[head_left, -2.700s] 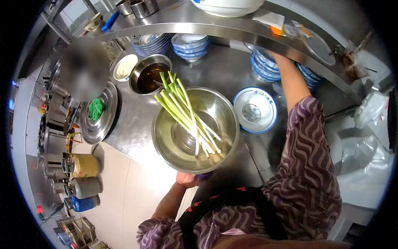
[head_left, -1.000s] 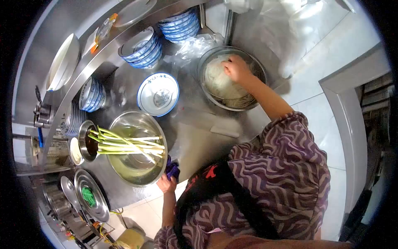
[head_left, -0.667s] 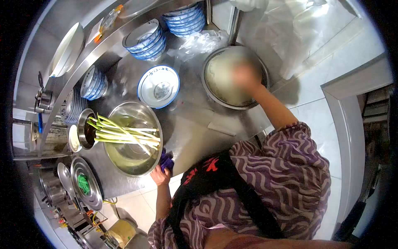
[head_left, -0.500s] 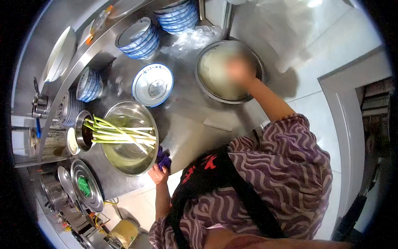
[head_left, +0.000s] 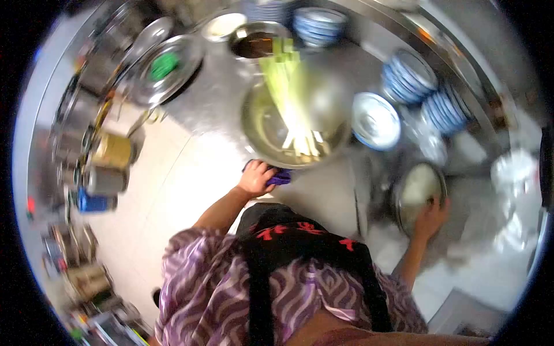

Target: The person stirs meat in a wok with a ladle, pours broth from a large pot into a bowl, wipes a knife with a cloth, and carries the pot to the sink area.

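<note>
My left hand (head_left: 257, 179) rests at the counter's front edge, its fingers closed over a bunched purple cloth (head_left: 280, 177). Just beyond it stands a large steel bowl (head_left: 254, 130) with pale green stalks (head_left: 284, 104), like trimmed scallions, lying across it. At the right, my right hand (head_left: 433, 218) grips the near rim of a round metal basin (head_left: 398, 199). Whitish contents (head_left: 421, 183) show inside that basin; blur hides what exactly they are.
Blue-and-white bowls stand singly (head_left: 376, 121) and in stacks (head_left: 408, 76) at the back right, beside a crumpled clear plastic bag (head_left: 430, 141). A dark-liquid bowl (head_left: 257, 43) and a white dish (head_left: 225, 26) sit behind. A steel tray (head_left: 184, 57) holds something green (head_left: 164, 67).
The view has swung left, so the counter appears turned. My right hand has moved from over the basin's inside to its rim. My left hand stays by the purple cloth.
</note>
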{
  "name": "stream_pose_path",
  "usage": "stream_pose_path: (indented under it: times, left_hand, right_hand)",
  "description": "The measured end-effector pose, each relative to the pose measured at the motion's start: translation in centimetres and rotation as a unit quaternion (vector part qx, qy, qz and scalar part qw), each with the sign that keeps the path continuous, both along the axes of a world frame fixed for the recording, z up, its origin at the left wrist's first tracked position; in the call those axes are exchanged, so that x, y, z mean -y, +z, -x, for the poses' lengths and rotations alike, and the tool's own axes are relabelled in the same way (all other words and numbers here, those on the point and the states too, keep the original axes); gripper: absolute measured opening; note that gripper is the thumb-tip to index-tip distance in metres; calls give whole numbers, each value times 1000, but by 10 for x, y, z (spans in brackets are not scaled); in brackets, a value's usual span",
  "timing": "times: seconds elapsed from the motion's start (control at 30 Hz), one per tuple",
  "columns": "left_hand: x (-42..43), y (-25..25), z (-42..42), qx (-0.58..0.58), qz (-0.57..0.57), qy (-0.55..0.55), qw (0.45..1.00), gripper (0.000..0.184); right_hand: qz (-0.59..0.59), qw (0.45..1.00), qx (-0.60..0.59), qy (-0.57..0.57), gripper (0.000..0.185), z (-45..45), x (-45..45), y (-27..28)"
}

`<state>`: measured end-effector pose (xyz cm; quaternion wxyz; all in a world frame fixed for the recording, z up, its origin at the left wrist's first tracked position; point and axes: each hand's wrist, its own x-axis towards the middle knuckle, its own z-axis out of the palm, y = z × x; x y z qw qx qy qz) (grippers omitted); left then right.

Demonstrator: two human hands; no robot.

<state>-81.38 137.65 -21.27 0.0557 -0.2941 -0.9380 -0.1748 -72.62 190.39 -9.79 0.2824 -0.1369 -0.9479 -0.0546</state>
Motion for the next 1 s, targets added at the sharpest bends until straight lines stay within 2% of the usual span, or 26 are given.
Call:
stream_pose_path:
  times: [0.07, 0.17, 0.23, 0.27, 0.33, 0.37, 0.4, 0.43, 0.47, 0.5, 0.53, 0.57, 0.63, 0.7, 0.77, 0.8, 0.83, 0.87, 0.9, 0.97, 1.0]
  left_hand:
    - [26, -5, 3, -43, -46, 12, 998, 48]
    - [82, -8, 10, -55, -67, 55, 995, 45]
    - [125, -16, 23, -70, -80, 110, 988, 36]
    - [152, -16, 29, -51, -84, 159, 982, 34]
    - [206, -26, 37, -7, -117, 286, 951, 29]
    - [234, -11, 30, 40, -118, 352, 928, 26]
    - [263, -19, 22, 44, -134, 426, 894, 26]
    - [295, -26, 9, 48, -149, 497, 854, 25]
    - [322, -4, -7, 164, -246, 548, 783, 22]
    - [347, 18, -25, 269, -342, 578, 690, 18]
    - [379, -12, -45, 247, -388, 594, 660, 18]
    - [408, -46, -68, 224, -432, 607, 628, 17]
    - [423, -57, -111, 164, -544, 634, 525, 17]
    - [462, -94, -161, 164, -618, 643, 421, 17]
    - [484, -119, -204, 173, -709, 593, 340, 19]
    - [482, -98, -215, 170, -762, 565, 266, 20]
    - [488, -112, -226, 155, -805, 515, 251, 24]
    - [428, -113, -194, 126, -812, 517, 241, 26]
    - [419, -97, -186, 112, -823, 508, 227, 28]
    - [418, -80, -183, 84, -838, 499, 207, 35]
    - [431, -80, -187, 59, -843, 497, 196, 37]
  right_hand:
    - [1, 1000, 7, -28, 29, 5, 35, 19]
    - [39, 994, -46, 90, 28, 20, 95, 30]
    - [56, 980, -58, 180, 27, 33, 136, 33]
    - [103, 987, -20, 122, 25, 39, 188, 46]
    - [66, 976, -46, 204, 24, 63, 250, 48]
    - [51, 967, -59, 244, 23, 76, 277, 44]
    - [101, 963, -43, 247, 22, 88, 307, 43]
    - [156, 934, -72, 314, 23, 95, 346, 49]
    - [193, 921, -57, 334, 21, 100, 390, 62]
    - [228, 905, -44, 357, 20, 108, 427, 71]
    - [179, 892, -64, 409, 20, 121, 451, 68]
    - [204, 874, -60, 436, 20, 130, 481, 64]
    - [232, 841, -57, 486, 19, 157, 524, 46]
    - [282, 806, 6, 521, 18, 167, 589, 44]
    - [276, 763, 62, 581, 18, 176, 651, 41]
    - [264, 740, 81, 613, 18, 179, 682, 40]
    - [253, 718, 101, 640, 17, 182, 715, 39]
    - [267, 678, 112, 676, 18, 236, 681, 5]
    - [251, 650, 126, 706, 19, 247, 701, 0]
    - [221, 595, 153, 758, 19, 256, 745, -12]
    - [253, 576, 207, 749, 19, 256, 772, -26]
